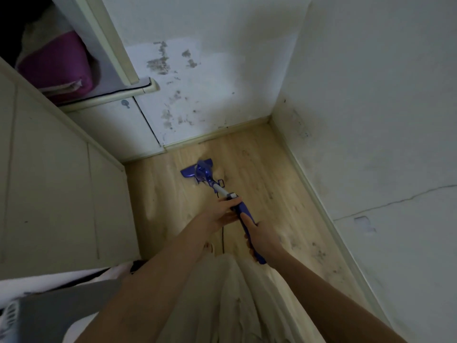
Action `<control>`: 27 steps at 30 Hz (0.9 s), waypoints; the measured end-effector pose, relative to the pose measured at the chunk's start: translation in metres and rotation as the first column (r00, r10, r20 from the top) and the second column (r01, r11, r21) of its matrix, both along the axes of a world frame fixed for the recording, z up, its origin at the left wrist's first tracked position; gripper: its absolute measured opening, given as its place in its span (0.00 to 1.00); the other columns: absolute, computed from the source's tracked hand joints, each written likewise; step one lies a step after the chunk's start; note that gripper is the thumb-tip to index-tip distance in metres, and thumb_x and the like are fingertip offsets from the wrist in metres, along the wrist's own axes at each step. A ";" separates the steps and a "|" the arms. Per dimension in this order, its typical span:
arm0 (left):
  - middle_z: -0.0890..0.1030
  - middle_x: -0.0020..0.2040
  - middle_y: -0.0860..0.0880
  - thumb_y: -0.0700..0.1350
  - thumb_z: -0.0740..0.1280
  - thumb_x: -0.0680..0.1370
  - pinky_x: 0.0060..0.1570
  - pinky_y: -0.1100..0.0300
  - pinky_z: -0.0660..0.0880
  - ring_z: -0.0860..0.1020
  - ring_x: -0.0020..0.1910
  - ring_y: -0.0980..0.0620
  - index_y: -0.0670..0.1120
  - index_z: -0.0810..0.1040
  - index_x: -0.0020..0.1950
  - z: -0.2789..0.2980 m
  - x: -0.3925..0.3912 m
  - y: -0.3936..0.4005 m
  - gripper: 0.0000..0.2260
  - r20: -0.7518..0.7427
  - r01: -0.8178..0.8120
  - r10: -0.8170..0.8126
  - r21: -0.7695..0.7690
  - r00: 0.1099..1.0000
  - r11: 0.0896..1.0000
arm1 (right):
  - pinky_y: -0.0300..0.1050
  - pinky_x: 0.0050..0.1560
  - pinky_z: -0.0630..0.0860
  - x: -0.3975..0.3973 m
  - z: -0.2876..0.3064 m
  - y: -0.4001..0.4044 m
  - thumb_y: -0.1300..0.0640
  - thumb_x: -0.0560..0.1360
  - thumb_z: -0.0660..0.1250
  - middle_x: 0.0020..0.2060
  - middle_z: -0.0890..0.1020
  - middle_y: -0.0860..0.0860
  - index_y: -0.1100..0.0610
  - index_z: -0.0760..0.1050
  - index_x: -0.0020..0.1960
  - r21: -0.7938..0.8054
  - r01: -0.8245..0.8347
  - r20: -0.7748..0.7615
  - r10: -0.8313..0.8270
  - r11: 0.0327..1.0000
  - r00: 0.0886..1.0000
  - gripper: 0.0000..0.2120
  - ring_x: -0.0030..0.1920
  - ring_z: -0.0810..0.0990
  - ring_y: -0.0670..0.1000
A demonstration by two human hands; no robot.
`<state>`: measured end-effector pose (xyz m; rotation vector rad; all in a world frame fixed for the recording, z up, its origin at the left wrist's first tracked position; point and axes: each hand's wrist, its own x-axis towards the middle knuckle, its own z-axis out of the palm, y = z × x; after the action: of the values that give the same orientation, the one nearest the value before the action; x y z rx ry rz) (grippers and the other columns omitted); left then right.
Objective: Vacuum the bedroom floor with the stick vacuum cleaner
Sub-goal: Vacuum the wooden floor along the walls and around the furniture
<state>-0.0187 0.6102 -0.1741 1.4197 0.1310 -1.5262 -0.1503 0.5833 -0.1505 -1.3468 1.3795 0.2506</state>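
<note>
Two hands on the stick vacuum cleaner [223, 194], mid-pass by my read; no way to tell how much of the room is done.

- Floor [259, 169]: light wood strip between the wardrobe [61, 181] and the wall [371, 120]. Dark specks show along the right baseboard near the lower right, so that edge looks not yet done. The far corner past the head also looks unreached.
- Wall: dark blotchy stains on the far face, a crack on the right one. Not the task's concern.
- Vacuum: purple floor head [197, 170] flat on the floor, short of the far baseboard, tube angled back toward the person.
- Right hand [261, 237]: fingers wrapped round the purple handle, low end.
- Left hand [222, 211]: at the handle's upper end by the white collar; thumb lies on it, fingers underneath look fairly straight, so it's more a support than a full wrap.

Hard to make out:
- Cord [223, 240] drops behind the hands, its run is hidden by light clothing.
- Floor behind and beneath the person is out of view.
- Motion blur; can't tell if the motor is on.
</note>
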 end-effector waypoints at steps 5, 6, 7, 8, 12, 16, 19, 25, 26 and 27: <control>0.78 0.45 0.44 0.40 0.66 0.79 0.36 0.60 0.78 0.78 0.42 0.49 0.39 0.75 0.54 0.009 -0.045 0.003 0.06 -0.013 0.041 -0.042 -0.012 0.999 0.999 | 0.40 0.27 0.73 -0.042 0.008 0.011 0.36 0.78 0.58 0.25 0.75 0.50 0.58 0.72 0.37 0.025 0.068 0.009 -0.068 0.997 0.998 0.26 0.22 0.72 0.48; 0.78 0.46 0.44 0.40 0.66 0.79 0.35 0.60 0.78 0.78 0.42 0.49 0.39 0.74 0.56 0.009 -0.053 0.002 0.08 -0.014 0.038 -0.038 -0.012 0.999 0.999 | 0.40 0.26 0.73 -0.050 0.010 0.008 0.36 0.78 0.57 0.26 0.75 0.50 0.58 0.71 0.37 0.034 0.066 0.006 -0.067 0.997 0.998 0.25 0.22 0.72 0.48; 0.78 0.47 0.43 0.40 0.66 0.79 0.36 0.60 0.78 0.79 0.43 0.48 0.38 0.73 0.58 0.011 -0.061 -0.001 0.10 -0.017 0.031 -0.031 -0.011 0.999 0.999 | 0.40 0.26 0.72 -0.057 0.013 0.003 0.36 0.78 0.57 0.26 0.74 0.51 0.58 0.71 0.38 0.036 0.054 0.000 -0.054 0.998 0.999 0.25 0.23 0.71 0.48; 0.78 0.49 0.42 0.40 0.67 0.78 0.37 0.59 0.79 0.79 0.44 0.48 0.38 0.73 0.59 0.012 -0.069 -0.005 0.11 -0.019 0.021 -0.021 -0.009 1.000 1.000 | 0.40 0.26 0.72 -0.064 0.015 -0.003 0.36 0.78 0.57 0.27 0.74 0.51 0.58 0.71 0.39 0.031 0.039 -0.007 -0.039 0.999 0.999 0.26 0.23 0.71 0.48; 0.77 0.59 0.39 0.38 0.68 0.78 0.45 0.54 0.80 0.78 0.55 0.43 0.40 0.72 0.60 0.015 -0.079 -0.026 0.12 -0.019 -0.052 0.052 0.003 0.998 0.999 | 0.39 0.24 0.71 -0.073 0.019 -0.025 0.34 0.78 0.57 0.29 0.76 0.52 0.59 0.72 0.41 0.006 0.004 -0.009 -0.004 1.000 1.000 0.27 0.23 0.72 0.48; 0.75 0.63 0.38 0.39 0.69 0.77 0.40 0.55 0.79 0.78 0.54 0.43 0.38 0.68 0.69 0.011 -0.060 -0.042 0.22 0.004 -0.063 0.063 0.061 0.998 0.996 | 0.39 0.25 0.72 -0.056 0.018 -0.037 0.34 0.77 0.56 0.28 0.76 0.51 0.58 0.72 0.39 0.009 -0.030 -0.008 0.030 1.000 1.000 0.27 0.22 0.72 0.47; 0.76 0.62 0.38 0.40 0.70 0.76 0.36 0.56 0.80 0.79 0.55 0.42 0.39 0.69 0.69 0.011 -0.040 -0.056 0.23 0.009 -0.071 0.071 0.069 0.997 0.995 | 0.38 0.25 0.71 -0.035 0.017 -0.053 0.35 0.78 0.56 0.28 0.75 0.51 0.58 0.72 0.40 0.015 -0.015 -0.001 0.015 1.000 1.000 0.26 0.22 0.72 0.47; 0.76 0.62 0.38 0.41 0.69 0.77 0.34 0.58 0.79 0.79 0.55 0.43 0.39 0.69 0.69 0.010 0.004 -0.085 0.22 0.000 -0.075 0.075 0.066 0.997 0.995 | 0.38 0.25 0.70 0.012 0.017 -0.082 0.35 0.78 0.56 0.29 0.75 0.51 0.58 0.71 0.40 0.039 -0.009 -0.006 0.009 0.999 1.000 0.26 0.24 0.71 0.48; 0.77 0.62 0.38 0.41 0.69 0.77 0.34 0.59 0.79 0.79 0.56 0.43 0.39 0.69 0.68 0.009 0.012 -0.089 0.22 0.000 -0.079 0.079 0.069 0.997 0.994 | 0.38 0.25 0.70 0.021 0.016 -0.086 0.35 0.78 0.56 0.29 0.75 0.51 0.58 0.71 0.39 0.046 -0.010 -0.008 0.011 0.999 1.000 0.26 0.24 0.71 0.48; 0.77 0.63 0.38 0.41 0.69 0.77 0.34 0.59 0.79 0.79 0.56 0.43 0.38 0.69 0.68 0.008 0.020 -0.093 0.21 -0.001 -0.084 0.084 0.071 0.996 0.994 | 0.38 0.25 0.71 0.030 0.015 -0.090 0.35 0.78 0.56 0.29 0.75 0.52 0.58 0.71 0.39 0.048 -0.012 -0.009 0.013 0.999 1.000 0.26 0.23 0.72 0.48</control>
<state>0.0017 0.5169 -0.1660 1.4490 0.2468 -1.4681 -0.1203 0.4931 -0.1352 -1.3162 1.3649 0.2965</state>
